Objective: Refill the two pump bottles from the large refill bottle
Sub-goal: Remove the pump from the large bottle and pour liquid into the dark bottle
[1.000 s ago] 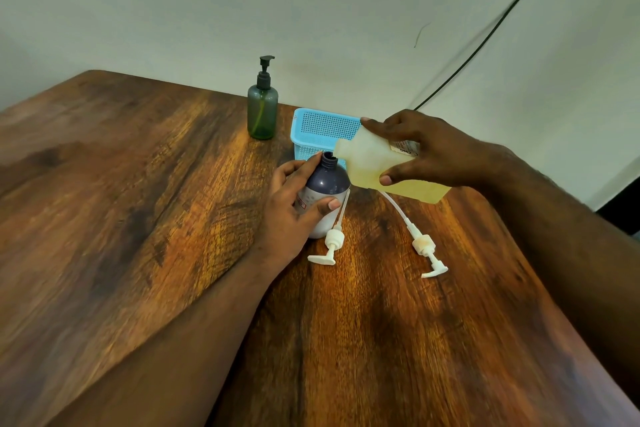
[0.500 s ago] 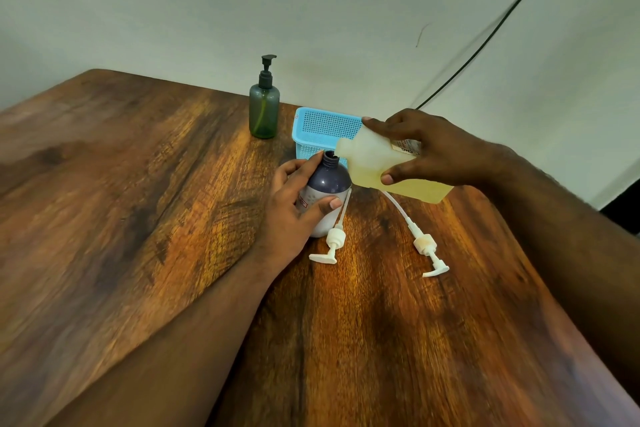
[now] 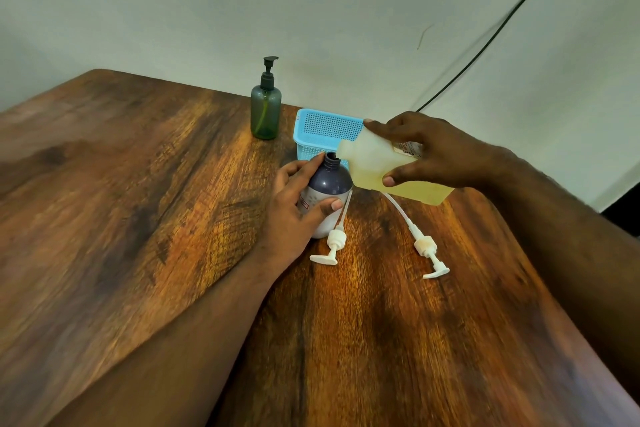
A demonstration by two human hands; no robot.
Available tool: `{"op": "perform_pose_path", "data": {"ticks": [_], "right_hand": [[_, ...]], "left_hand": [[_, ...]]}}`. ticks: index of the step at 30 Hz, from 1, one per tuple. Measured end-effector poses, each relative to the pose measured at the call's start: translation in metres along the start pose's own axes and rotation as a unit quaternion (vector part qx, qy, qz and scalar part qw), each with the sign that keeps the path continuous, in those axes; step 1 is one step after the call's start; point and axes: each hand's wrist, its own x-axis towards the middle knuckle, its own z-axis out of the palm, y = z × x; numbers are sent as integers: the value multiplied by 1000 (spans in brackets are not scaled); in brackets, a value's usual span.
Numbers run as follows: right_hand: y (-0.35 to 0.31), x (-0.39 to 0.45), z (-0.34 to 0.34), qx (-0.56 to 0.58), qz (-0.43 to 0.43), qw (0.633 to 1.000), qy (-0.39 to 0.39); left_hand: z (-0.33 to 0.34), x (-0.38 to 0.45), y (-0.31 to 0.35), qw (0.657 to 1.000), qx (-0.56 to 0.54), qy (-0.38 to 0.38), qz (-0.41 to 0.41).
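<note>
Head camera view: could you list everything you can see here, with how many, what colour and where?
Table: one, brown wood, under everything.
Purple bottle: one, open neck, upright at centre.
Refill bottle: one, translucent with yellow liquid, tipped, mouth by the purple bottle's neck.
Pump heads: two, white, lying on the table.
Green pump bottle: one, black pump, upright at the back.
Basket: one, light blue, behind the purple bottle.
Cable: one, black, on the wall.
Left hand: grips the purple bottle.
Right hand: holds the refill bottle.

The table (image 3: 173, 218) is glossy, grained dark wood. On it, the refill bottle (image 3: 377, 166) is matt translucent plastic, the purple bottle (image 3: 329, 180) beside it smooth plastic. Behind that bottle, the basket (image 3: 322, 132) is perforated plastic.
</note>
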Motion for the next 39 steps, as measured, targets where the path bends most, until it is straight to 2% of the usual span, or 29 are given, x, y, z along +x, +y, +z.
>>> {"op": "perform_pose_path", "data": {"ticks": [39], "right_hand": [[-4, 1, -5, -23, 9, 1000, -11]], "left_hand": [[-1, 1, 1, 1000, 7, -1, -1]]}}
